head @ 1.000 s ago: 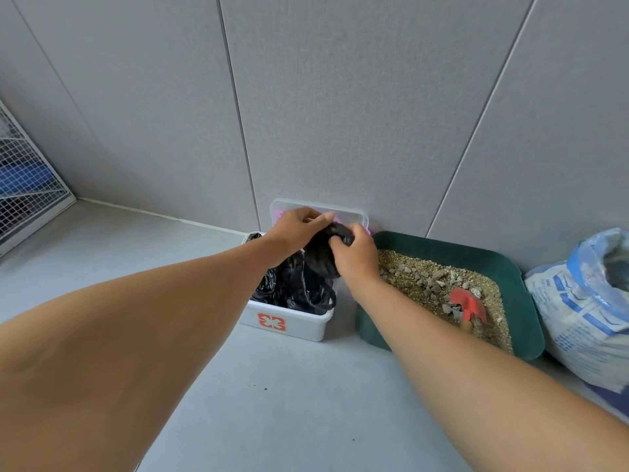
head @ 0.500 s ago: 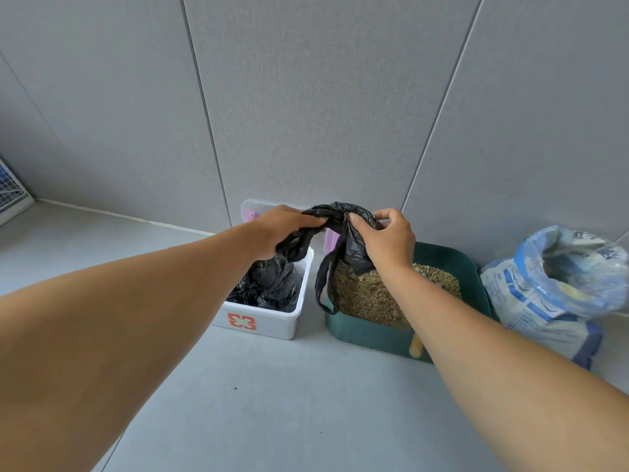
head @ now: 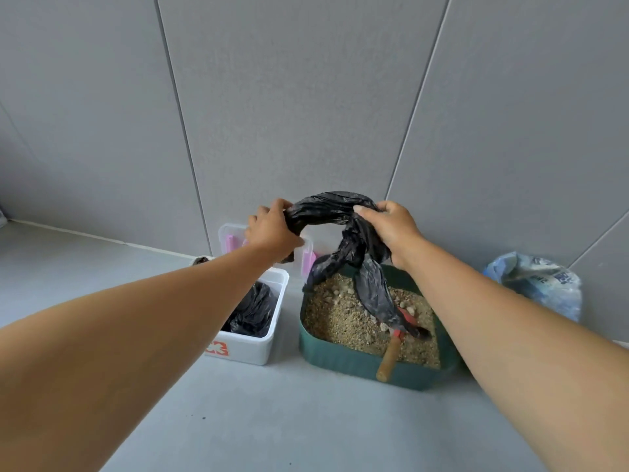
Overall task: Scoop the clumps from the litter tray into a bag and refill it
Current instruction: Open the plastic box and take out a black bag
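Note:
A crumpled black plastic bag (head: 335,209) is stretched between my two hands above the floor. My left hand (head: 270,231) grips its left end and my right hand (head: 391,228) grips the right part, with loose tails hanging down over the litter. Below stands the green litter tray (head: 343,361), filled with sandy litter and pale clumps (head: 340,311). A red scoop with a wooden handle (head: 389,357) lies in the tray, its handle resting over the front rim, its blade partly hidden by the bag.
A white plastic box (head: 253,349) holding more black bags (head: 255,310) stands left of the tray, its clear lid (head: 231,238) leaning on the wall. A blue and white litter sack (head: 537,284) sits at the right. Grey wall panels behind, grey floor in front.
Both hands lifted the black bag out of the white box, carried it right over the litter tray and pulled it apart, so it now spans between them.

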Tool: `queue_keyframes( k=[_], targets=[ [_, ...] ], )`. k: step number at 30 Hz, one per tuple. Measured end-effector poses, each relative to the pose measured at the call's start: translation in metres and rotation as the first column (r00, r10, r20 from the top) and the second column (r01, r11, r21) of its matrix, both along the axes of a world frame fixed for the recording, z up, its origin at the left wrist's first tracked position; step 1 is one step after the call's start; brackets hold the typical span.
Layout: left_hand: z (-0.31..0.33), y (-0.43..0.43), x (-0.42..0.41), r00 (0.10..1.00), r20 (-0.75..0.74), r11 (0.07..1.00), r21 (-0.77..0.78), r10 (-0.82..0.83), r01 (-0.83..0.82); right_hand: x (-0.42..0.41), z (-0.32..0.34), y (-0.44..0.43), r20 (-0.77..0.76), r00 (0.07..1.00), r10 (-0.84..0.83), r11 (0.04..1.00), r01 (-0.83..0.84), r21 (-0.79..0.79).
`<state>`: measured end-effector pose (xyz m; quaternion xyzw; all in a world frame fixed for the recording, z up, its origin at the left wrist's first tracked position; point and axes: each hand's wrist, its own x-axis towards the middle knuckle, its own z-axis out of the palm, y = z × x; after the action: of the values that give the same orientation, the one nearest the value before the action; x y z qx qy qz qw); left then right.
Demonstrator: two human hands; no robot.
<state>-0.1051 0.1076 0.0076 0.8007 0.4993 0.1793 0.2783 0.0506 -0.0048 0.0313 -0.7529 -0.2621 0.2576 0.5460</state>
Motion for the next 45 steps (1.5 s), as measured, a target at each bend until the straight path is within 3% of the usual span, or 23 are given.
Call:
queue_keyframes(
  k=[1, 3, 5, 8, 9, 11, 13, 15, 17, 21, 25, 29, 33, 38, 42, 45],
  targets=[
    [0.000, -0.003, 0.002, 0.999, -0.020, 0.992, 0.119, -0.030, 0.032, 0.002, 0.003, 0.002, -0.021, 1.000, -0.016, 1.000, 0.016, 0.010],
    [0.004, -0.010, 0.007, 0.985, 0.108, 0.936, 0.338, -0.137, 0.093, 0.006, 0.009, 0.006, -0.070, 0.995, -0.068, 0.997, 0.069, 0.024],
    [0.015, -0.019, 0.012, 0.912, 0.316, 0.918, 0.374, -0.262, 0.134, 0.005, 0.016, 0.007, -0.136, 0.984, -0.113, 0.992, 0.118, 0.032],
    [0.038, -0.037, 0.015, 0.790, 0.517, 0.922, -0.005, -0.329, 0.387, 0.003, 0.018, 0.010, -0.195, 0.971, -0.139, 0.986, 0.154, 0.062],
    [0.042, -0.040, 0.016, 0.779, 0.528, 0.872, -0.135, -0.339, 0.471, 0.002, 0.018, 0.011, -0.206, 0.970, -0.133, 0.987, 0.149, 0.062],
    [0.043, -0.046, 0.017, 0.786, 0.497, 0.805, -0.253, -0.367, 0.536, -0.002, 0.019, 0.013, -0.248, 0.965, -0.080, 0.994, 0.096, 0.050],
    [0.040, -0.043, 0.019, 0.833, 0.473, 0.862, -0.252, -0.287, 0.440, -0.010, 0.022, 0.015, -0.247, 0.969, -0.027, 1.000, 0.029, 0.005],
    [0.040, -0.038, 0.018, 0.857, 0.499, 0.909, -0.288, -0.124, 0.300, -0.018, 0.024, 0.017, -0.054, 0.998, -0.025, 0.999, 0.024, -0.029],
    [0.044, -0.032, 0.014, 0.863, 0.505, 0.913, -0.345, -0.014, 0.217, -0.027, 0.027, 0.013, 0.111, 0.993, 0.026, 0.999, -0.030, 0.034],
    [0.048, -0.027, 0.004, 0.855, 0.513, 0.872, -0.450, 0.076, 0.192, -0.040, 0.030, 0.008, 0.071, 0.951, 0.302, 0.952, -0.304, 0.020],
    [0.050, -0.017, -0.008, 0.739, 0.613, 0.754, -0.617, 0.280, 0.226, -0.039, 0.028, 0.011, 0.039, 0.986, 0.160, 0.987, -0.159, -0.021],
    [0.056, -0.006, -0.023, 0.638, 0.571, 0.668, -0.735, 0.516, 0.118, -0.028, 0.021, 0.008, -0.057, 0.996, -0.066, 0.995, 0.062, -0.076],
    [0.052, -0.003, -0.032, 0.730, 0.491, 0.717, -0.697, 0.476, 0.001, -0.022, 0.024, 0.001, -0.223, 0.964, -0.142, 0.989, 0.128, -0.078],
    [0.045, -0.005, -0.041, 0.890, 0.401, 0.632, -0.753, 0.217, 0.185, -0.025, 0.026, 0.003, -0.408, 0.903, -0.134, 0.989, 0.150, 0.007],
    [0.042, -0.011, -0.040, 0.886, 0.431, 0.534, -0.796, 0.169, 0.285, -0.042, 0.024, -0.001, -0.507, 0.861, 0.042, 0.999, -0.036, 0.022],
    [0.041, -0.022, -0.037, 0.884, 0.435, 0.562, -0.780, 0.172, 0.275, -0.060, 0.017, -0.004, -0.562, 0.807, 0.181, 0.976, -0.220, -0.001]
  ],
)
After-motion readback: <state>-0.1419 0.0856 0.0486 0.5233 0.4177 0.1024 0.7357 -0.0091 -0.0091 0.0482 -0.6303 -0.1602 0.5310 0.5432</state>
